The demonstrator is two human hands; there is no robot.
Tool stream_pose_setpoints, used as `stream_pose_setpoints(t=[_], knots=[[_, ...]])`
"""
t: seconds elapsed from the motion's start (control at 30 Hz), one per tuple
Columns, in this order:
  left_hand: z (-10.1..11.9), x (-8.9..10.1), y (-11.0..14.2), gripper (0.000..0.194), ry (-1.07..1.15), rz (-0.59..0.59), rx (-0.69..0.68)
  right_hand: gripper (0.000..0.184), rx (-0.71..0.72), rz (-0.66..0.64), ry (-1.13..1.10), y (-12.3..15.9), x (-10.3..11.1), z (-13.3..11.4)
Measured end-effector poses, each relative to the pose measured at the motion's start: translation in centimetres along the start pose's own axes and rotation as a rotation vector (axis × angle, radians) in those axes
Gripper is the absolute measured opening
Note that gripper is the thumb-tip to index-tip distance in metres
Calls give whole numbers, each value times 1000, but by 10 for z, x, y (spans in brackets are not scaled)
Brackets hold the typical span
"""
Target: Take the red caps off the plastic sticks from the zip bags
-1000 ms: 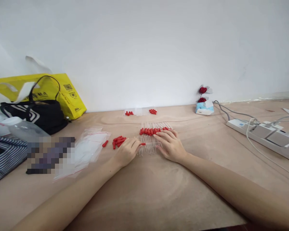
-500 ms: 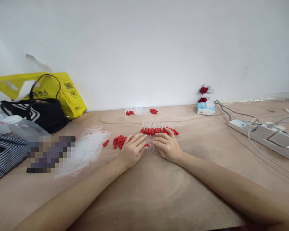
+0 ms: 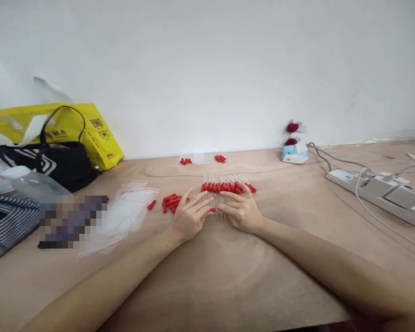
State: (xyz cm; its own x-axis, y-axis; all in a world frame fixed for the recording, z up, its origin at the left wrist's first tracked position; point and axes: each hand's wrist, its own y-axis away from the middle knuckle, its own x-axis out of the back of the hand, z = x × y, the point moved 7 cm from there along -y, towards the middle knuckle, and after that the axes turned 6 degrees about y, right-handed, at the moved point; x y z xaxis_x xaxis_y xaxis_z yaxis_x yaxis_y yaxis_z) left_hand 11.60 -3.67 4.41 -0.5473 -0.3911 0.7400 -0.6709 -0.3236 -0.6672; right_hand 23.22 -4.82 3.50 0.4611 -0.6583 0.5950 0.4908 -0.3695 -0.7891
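My left hand is closed, its fingertips on a red rubber dropper bulb in the gap between my hands. Facing it, my right hand pinches at the bulb's other end, where a thin glass dropper tube seems to be held, mostly hidden by the fingers. Loose clear glass tubes lie beneath and between both hands. Just beyond them is a row of glass droppers with red bulbs, bulbs toward me. A pile of loose red bulbs rests left of my left hand, with a single bulb farther left.
Clear zip bags lie at left. Behind them are a black handbag, a yellow bag and a plastic bottle. Bagged droppers lie by the wall. At right are a tissue pack and a power strip.
The fingers of both hands have shifted slightly, with some lifting and spreading a little. The red bulb stays between the hands.
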Motion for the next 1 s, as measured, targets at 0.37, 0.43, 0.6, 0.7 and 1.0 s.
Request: stream_pose_setpoints(t=[0.37,0.43,0.6,0.7,1.0], knots=[[5,-1,3,24,25,-16,-47,21,13,31,40,0,6,-5],[6,-1,3,25,12,-9,-48,21,13,34,30,1,6,-5],[-5,8,10,24,-26,11,-11,19,-45,58,-1,8,13,7],[-20,19,18,22,-78,43,85,19,-194,39,16,15,15,25],[-67,45,25,28,-20,183,432,31,-377,-225,80,26,-6,48]])
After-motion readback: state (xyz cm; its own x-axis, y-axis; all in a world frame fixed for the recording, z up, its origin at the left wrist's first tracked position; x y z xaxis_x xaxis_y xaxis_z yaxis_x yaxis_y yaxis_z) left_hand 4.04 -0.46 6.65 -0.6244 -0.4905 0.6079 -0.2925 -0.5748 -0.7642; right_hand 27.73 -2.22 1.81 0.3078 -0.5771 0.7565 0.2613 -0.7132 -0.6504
